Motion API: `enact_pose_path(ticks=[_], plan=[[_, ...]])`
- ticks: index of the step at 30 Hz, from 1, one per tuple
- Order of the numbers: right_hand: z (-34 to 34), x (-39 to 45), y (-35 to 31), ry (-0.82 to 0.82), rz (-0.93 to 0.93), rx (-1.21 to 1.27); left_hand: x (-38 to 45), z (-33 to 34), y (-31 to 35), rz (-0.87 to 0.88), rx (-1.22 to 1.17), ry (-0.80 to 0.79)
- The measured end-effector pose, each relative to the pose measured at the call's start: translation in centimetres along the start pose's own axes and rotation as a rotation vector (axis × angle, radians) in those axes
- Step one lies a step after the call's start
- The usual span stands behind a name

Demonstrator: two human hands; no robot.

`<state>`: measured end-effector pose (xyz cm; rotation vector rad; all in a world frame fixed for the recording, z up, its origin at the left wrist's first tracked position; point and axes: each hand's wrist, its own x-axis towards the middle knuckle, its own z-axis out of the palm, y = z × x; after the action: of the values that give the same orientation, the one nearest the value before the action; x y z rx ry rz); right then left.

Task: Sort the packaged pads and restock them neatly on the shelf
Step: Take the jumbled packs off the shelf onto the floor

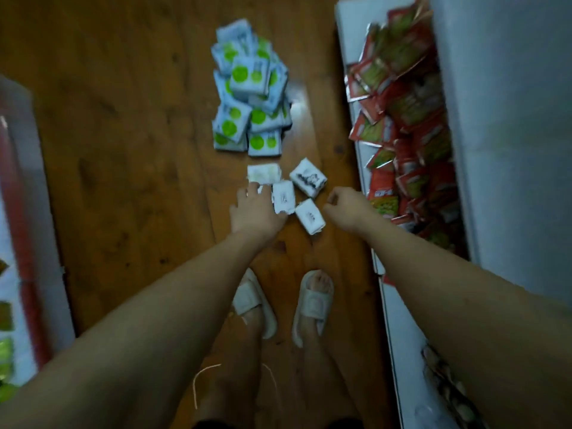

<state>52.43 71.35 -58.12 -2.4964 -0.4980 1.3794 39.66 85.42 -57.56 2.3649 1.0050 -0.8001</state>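
Nothing is gripped: the left hand (255,211) is laid flat on one white pack (264,174), while the right hand (344,205), loosely curled, is held empty beside three others. Beyond both, a green-dotted heap (249,97) is left unsorted on the floor; restocking appears barely begun.

A wooden floor (130,156) carries a heap of white packs with green dots (249,97). Just in front of the heap, four loose white packs (305,178) lie close together on the boards. Two feet in pale slippers (312,305) stand nearer still. Along the right runs a white shelf (399,320), piled with red sachets (411,119).
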Motion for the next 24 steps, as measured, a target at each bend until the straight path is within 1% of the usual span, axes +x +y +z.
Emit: enact_pose_path(ticks=[2,4,6,8,10,14,18,21,24], plan=[[-4.1,-5.5,-3.0,0.011,0.014,0.004,-4.4,-5.8,2.9,0.081,-0.035,-0.03],[-8.0,-11.6,-5.6,0.041,-0.003,0.032,-8.9,-11.7,5.2,0.209,-0.075,-0.034],[-11.3,-17.3,-7.3,0.12,-0.039,0.068,-13.1,-17.2,6.9,0.306,-0.118,0.028],[-13.7,-22.7,-8.2,0.234,-0.058,0.122,-16.9,-21.9,8.0,0.353,-0.151,0.074],[-15.2,-27.4,-8.8,0.314,-0.063,0.176,-19.9,-25.6,8.4,0.396,-0.099,0.111],[-16.9,-35.2,-9.8,0.469,-0.024,0.187,-25.0,-30.4,8.8,0.51,0.001,0.139],[-18.1,-40.7,-11.6,0.638,0.07,0.286,-29.2,-34.0,10.2,0.724,0.066,0.133],[-18.8,-43.8,-13.7,0.726,0.106,0.336,-31.6,-36.5,11.4,0.859,0.131,0.184],[-19.8,-46.9,-15.2,0.859,0.11,0.409,-33.7,-38.4,13.0,1.008,0.187,0.226]])
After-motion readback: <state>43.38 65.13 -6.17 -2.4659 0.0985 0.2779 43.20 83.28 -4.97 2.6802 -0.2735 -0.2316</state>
